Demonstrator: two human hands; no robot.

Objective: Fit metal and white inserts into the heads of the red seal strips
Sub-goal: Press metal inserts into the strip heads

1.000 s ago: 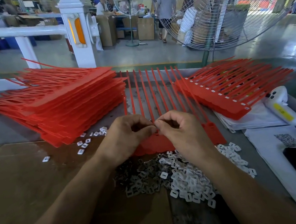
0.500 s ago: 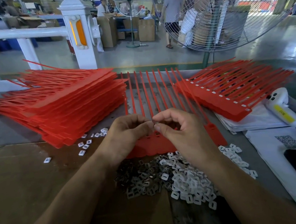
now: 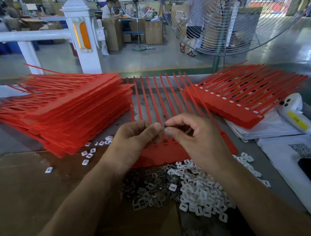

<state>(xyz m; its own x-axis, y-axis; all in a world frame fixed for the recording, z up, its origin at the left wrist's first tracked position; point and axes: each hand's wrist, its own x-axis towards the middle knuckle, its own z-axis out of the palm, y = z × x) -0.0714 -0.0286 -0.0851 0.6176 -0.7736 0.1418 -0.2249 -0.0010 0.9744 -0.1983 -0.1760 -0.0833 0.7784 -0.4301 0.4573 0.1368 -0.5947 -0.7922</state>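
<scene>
Working over the strip [image 3: 176, 151] lying flat mid-table, heads nearest, tails fanning away toward the far edge; holding both hands just above the row of head slots, fingertips nearly meeting. Left hand [image 3: 132, 142] curling its fingers with the thumb pressed forward, right hand [image 3: 192, 136] pinching thumb against forefinger — probably on an insert, though too small and too hidden to tell which kind, or whether anything is there at all.

Judging the step as seating one insert into a head slot near the middle of the row; several slots to the left showing dark and open, so likely much of this strip remaining. Doing it well probably meaning: squaring the insert to the slot before pressing, not forcing it in tilted; steadying the head with the left thumb so the strip is not sliding; pushing straight down until flush.

Keeping supplies close — metal inserts [image 3: 148, 192] heaped just in front of the heads, white inserts [image 3: 201, 192] touching them on the right; a few strays [image 3: 89, 155] lying beside the unfilled stack [image 3: 58, 116] at left. Finished stack [image 3: 238, 96] sitting at right, white showing along its heads; worth matching that look before moving on.
</scene>
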